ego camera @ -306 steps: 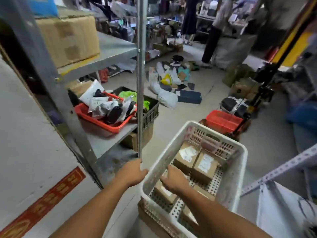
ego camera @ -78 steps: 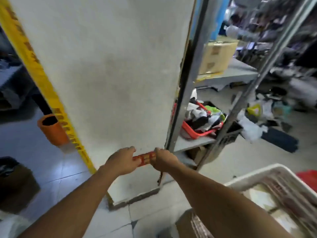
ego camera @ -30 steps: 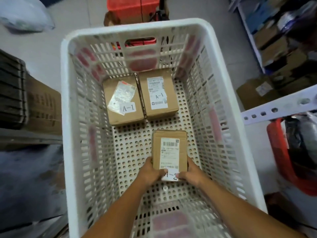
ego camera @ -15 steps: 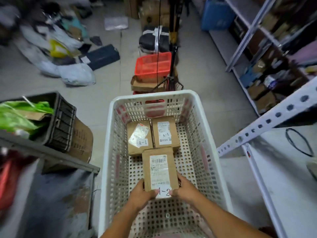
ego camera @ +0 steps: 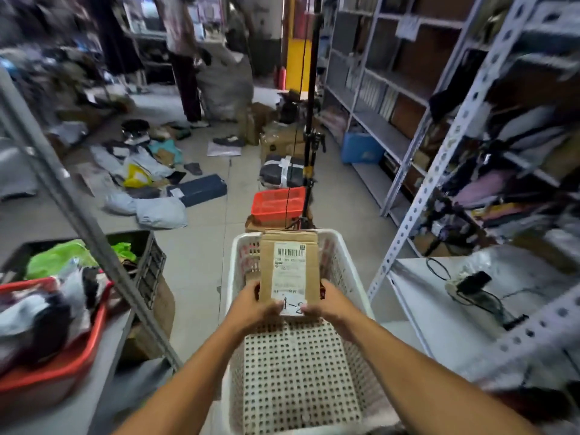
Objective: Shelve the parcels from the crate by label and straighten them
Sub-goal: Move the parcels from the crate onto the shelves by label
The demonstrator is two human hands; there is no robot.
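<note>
A small brown cardboard parcel (ego camera: 288, 268) with a white barcode label marked A-2 is lifted above the white perforated crate (ego camera: 301, 372). My left hand (ego camera: 255, 304) grips its near left edge and my right hand (ego camera: 329, 304) grips its near right edge, thumbs on the label. The raised parcel hides the far end of the crate, so the other parcels there are out of sight.
A grey metal shelf (ego camera: 464, 312) with a cable and charger stands at the right. To the left a shelf post (ego camera: 78, 211) rises beside a red basket (ego camera: 53, 365) of goods and a black crate (ego camera: 147, 265). A red basket (ego camera: 277, 204), tripod pole and scattered bags lie ahead; a person stands far back.
Both hands have lifted the A-2 parcel up out of the crate, and my view has tilted up from the crate floor to the aisle.
</note>
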